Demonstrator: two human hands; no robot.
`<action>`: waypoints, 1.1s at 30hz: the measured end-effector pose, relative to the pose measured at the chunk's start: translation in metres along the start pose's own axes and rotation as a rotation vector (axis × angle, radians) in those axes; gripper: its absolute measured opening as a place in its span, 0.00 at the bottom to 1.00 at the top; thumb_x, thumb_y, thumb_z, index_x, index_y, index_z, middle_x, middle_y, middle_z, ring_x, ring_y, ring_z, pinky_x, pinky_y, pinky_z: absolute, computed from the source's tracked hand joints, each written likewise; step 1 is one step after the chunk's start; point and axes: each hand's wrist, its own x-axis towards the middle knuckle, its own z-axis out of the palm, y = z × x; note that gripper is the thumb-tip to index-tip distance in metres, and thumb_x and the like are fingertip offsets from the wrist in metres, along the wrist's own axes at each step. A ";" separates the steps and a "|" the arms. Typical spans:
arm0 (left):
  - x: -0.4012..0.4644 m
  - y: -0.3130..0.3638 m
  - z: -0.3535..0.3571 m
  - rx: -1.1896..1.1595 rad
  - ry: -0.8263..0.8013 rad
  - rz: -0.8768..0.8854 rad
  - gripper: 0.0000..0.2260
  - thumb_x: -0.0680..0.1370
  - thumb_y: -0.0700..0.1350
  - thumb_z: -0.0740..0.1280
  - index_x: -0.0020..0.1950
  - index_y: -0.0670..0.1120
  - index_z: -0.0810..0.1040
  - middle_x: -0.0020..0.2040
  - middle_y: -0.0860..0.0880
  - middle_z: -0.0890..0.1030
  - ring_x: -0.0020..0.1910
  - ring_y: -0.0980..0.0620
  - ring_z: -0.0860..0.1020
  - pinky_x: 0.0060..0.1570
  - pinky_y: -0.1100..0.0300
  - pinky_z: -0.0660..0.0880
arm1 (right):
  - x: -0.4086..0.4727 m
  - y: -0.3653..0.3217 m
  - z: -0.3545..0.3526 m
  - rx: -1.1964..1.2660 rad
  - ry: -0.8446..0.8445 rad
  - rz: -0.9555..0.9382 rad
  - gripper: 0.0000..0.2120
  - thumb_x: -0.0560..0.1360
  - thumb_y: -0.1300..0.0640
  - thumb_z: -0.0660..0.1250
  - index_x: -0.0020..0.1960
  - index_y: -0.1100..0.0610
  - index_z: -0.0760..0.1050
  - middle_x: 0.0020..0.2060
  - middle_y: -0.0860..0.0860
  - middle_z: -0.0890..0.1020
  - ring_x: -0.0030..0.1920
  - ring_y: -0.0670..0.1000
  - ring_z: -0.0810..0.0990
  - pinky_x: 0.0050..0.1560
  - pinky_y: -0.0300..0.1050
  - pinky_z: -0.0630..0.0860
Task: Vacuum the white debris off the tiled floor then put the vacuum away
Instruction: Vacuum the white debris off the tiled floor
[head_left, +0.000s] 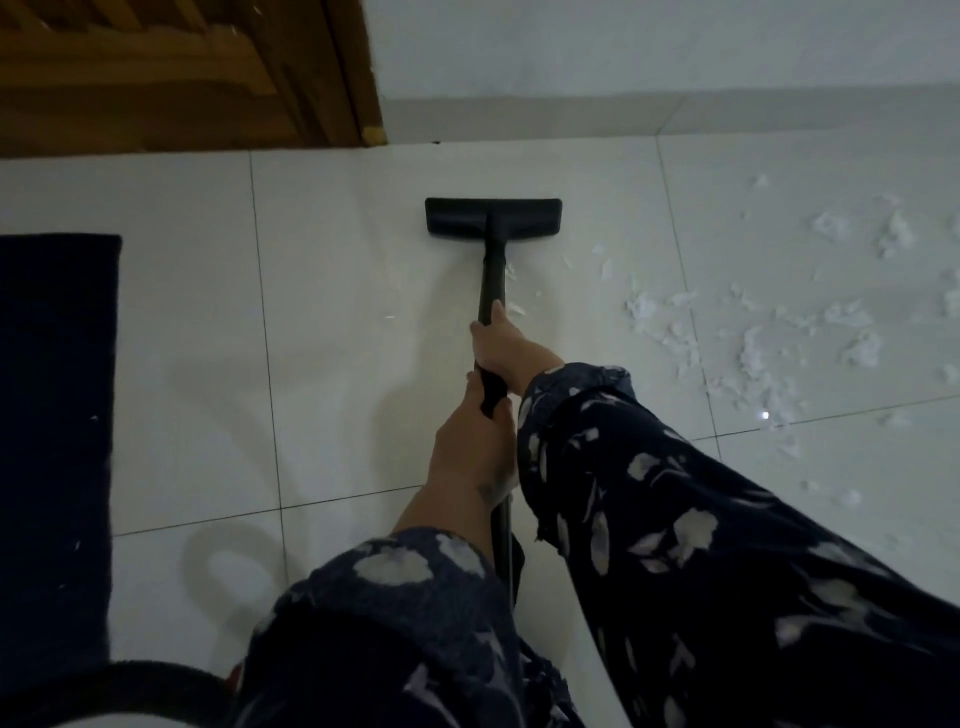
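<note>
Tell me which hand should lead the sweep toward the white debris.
Right, probably. The right hand grips the black vacuum wand nearer the black floor nozzle, on the side of the scattered white debris. The left hand holds farther back.

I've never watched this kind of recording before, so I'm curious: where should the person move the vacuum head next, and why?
Probably swing the vacuum head to the right. Both the left hand and the right hand grip the wand, and the head sits on bare tile, while most of the white debris lies scattered off to its right.
</note>
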 end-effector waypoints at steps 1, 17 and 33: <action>-0.003 -0.002 0.002 -0.015 -0.004 0.005 0.30 0.78 0.61 0.53 0.80 0.58 0.55 0.71 0.47 0.74 0.67 0.42 0.74 0.66 0.44 0.71 | -0.003 0.003 -0.001 -0.005 0.002 -0.002 0.27 0.82 0.57 0.51 0.78 0.55 0.44 0.74 0.61 0.60 0.72 0.61 0.63 0.72 0.56 0.63; -0.084 -0.098 0.012 0.116 -0.048 -0.015 0.26 0.83 0.56 0.56 0.80 0.58 0.54 0.72 0.46 0.73 0.66 0.40 0.74 0.65 0.44 0.72 | -0.083 0.090 0.060 0.036 0.032 0.029 0.27 0.82 0.58 0.52 0.78 0.57 0.45 0.73 0.62 0.62 0.71 0.62 0.64 0.72 0.56 0.64; -0.169 -0.178 0.048 0.112 -0.099 -0.056 0.25 0.82 0.55 0.57 0.79 0.58 0.57 0.71 0.45 0.74 0.65 0.40 0.75 0.65 0.43 0.72 | -0.157 0.189 0.098 0.127 0.014 0.095 0.29 0.81 0.58 0.52 0.78 0.56 0.43 0.74 0.62 0.60 0.72 0.62 0.63 0.73 0.58 0.62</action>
